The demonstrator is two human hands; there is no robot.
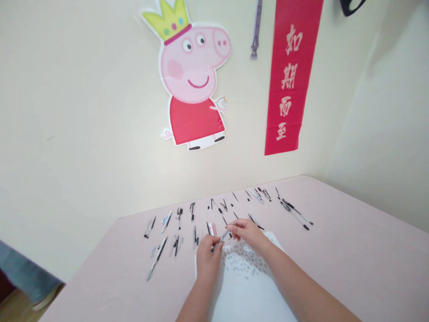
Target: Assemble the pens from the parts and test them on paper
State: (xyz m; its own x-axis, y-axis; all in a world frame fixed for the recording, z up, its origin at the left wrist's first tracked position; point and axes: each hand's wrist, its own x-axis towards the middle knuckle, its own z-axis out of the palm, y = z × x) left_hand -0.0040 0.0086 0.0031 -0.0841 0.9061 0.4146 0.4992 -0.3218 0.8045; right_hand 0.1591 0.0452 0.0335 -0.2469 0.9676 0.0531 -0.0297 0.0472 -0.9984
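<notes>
Between my two hands, above the far edge of a white sheet (248, 295), is a slim pen (224, 235) with a clear barrel. My left hand (208, 252) is closed round its lower end. The fingertips of my right hand (246, 231) pinch its upper end. Small dark marks or tiny pieces, too small to tell which, are scattered over the sheet below my hands. Just beyond my fingers lie a pink-and-white pen (212, 229) and several dark pen parts on the table.
Rows of pens and pen parts lie across the pink table (335, 250), among them a long pen (157, 259) at left and two black-and-clear pens (296, 212) at right. The wall carries a cartoon pig cutout (196, 85) and a red banner (291, 76). Someone's leg (27, 273) shows at lower left.
</notes>
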